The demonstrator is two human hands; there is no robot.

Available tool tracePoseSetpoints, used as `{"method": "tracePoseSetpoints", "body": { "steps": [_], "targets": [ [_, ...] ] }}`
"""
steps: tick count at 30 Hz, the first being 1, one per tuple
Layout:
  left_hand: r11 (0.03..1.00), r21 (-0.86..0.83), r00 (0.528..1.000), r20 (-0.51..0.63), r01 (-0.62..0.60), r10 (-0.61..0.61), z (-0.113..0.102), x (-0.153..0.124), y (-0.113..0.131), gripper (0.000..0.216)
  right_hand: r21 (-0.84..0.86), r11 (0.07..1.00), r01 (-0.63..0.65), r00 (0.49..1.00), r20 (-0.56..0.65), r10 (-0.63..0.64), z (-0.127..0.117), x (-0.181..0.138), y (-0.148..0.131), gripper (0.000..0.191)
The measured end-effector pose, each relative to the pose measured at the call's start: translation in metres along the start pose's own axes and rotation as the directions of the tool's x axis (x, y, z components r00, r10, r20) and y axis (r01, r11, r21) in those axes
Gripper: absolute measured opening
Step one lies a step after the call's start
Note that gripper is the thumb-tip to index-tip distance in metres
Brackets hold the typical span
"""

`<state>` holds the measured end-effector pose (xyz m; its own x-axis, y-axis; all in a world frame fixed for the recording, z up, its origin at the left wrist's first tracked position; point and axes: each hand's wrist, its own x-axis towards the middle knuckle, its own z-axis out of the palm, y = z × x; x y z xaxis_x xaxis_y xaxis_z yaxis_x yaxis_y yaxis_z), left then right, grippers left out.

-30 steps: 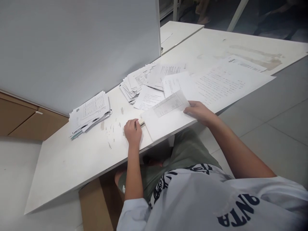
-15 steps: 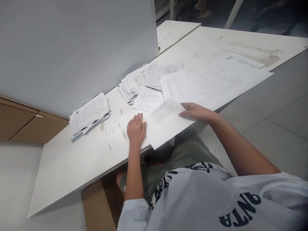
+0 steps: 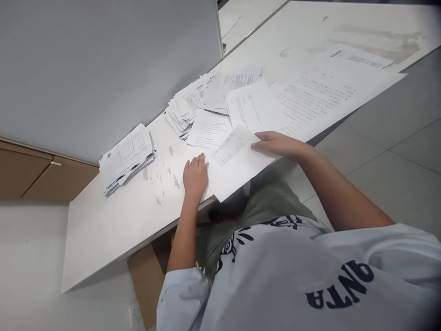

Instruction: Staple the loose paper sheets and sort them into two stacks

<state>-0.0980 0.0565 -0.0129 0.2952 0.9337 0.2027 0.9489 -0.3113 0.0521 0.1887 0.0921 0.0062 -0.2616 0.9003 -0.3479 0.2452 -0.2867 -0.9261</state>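
A white sheet of paper (image 3: 234, 172) with a printed table lies at the desk's front edge, one corner jutting out over it. My right hand (image 3: 275, 142) grips the sheet's right edge between thumb and fingers. On the desktop, at the sheet's left edge, my left hand (image 3: 195, 177) rests palm down, its fingers stretched out and nearly side by side. Just beyond the sheet are a smaller printed page (image 3: 211, 128) and another printed page (image 3: 253, 108). A large printed sheet (image 3: 313, 99) spreads to the right.
An untidy paper pile (image 3: 182, 110) leans by the grey partition (image 3: 113, 69). Further left sits a second paper stack (image 3: 127, 156). The white desk (image 3: 113, 230) has worn patches. Below it stands a cardboard box (image 3: 146, 280); brown cabinets (image 3: 62, 177) are at far left.
The view has tilted down a little, so the desk and papers appear higher. Both hands keep about the same places at the sheet.
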Motion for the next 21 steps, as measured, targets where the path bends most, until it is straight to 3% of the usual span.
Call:
{"method": "tracePoseSetpoints", "body": {
  "steps": [4,7,9,11,13,14,15,18,21],
  "targets": [
    [0.999,-0.01,0.994,-0.1,0.033,-0.034,0.003,-0.002,0.0,0.044,0.014,1.0,-0.005,0.998,-0.066,0.006,0.007,0.0,0.004,0.012],
    [0.998,-0.032,0.984,-0.165,0.06,-0.065,0.005,-0.004,-0.001,0.043,0.194,0.98,0.05,0.968,-0.251,0.0,0.002,-0.004,0.01,0.017],
    [0.997,-0.052,0.982,-0.174,0.058,-0.066,0.006,-0.006,-0.002,0.043,0.387,0.896,0.216,0.873,-0.488,0.001,-0.013,-0.007,0.009,0.025],
    [0.996,-0.074,0.982,-0.172,0.059,-0.071,0.007,-0.007,-0.003,0.043,0.465,0.765,0.446,0.727,-0.686,-0.007,-0.029,-0.008,-0.002,0.033],
    [0.993,-0.09,0.981,-0.175,0.072,-0.087,0.008,-0.007,-0.003,0.042,0.429,0.678,0.597,0.638,-0.767,-0.076,-0.037,-0.005,-0.028,0.037],
    [0.992,-0.095,0.979,-0.181,0.082,-0.098,0.008,-0.007,-0.003,0.042,0.401,0.674,0.62,0.631,-0.766,-0.125,-0.035,-0.002,-0.045,0.038],
    [0.991,-0.098,0.976,-0.188,0.091,-0.108,0.008,-0.007,-0.003,0.041,0.377,0.698,0.609,0.647,-0.745,-0.162,-0.028,0.002,-0.064,0.039],
    [0.99,-0.102,0.972,-0.203,0.102,-0.121,0.008,-0.006,-0.002,0.041,0.273,0.849,0.451,0.774,-0.593,-0.221,0.014,0.015,-0.117,0.039],
    [0.984,-0.124,0.971,-0.186,0.126,-0.148,0.008,-0.008,-0.002,0.035,0.163,0.899,0.406,0.877,-0.345,-0.333,0.059,0.021,-0.132,0.046]
  ]
}}
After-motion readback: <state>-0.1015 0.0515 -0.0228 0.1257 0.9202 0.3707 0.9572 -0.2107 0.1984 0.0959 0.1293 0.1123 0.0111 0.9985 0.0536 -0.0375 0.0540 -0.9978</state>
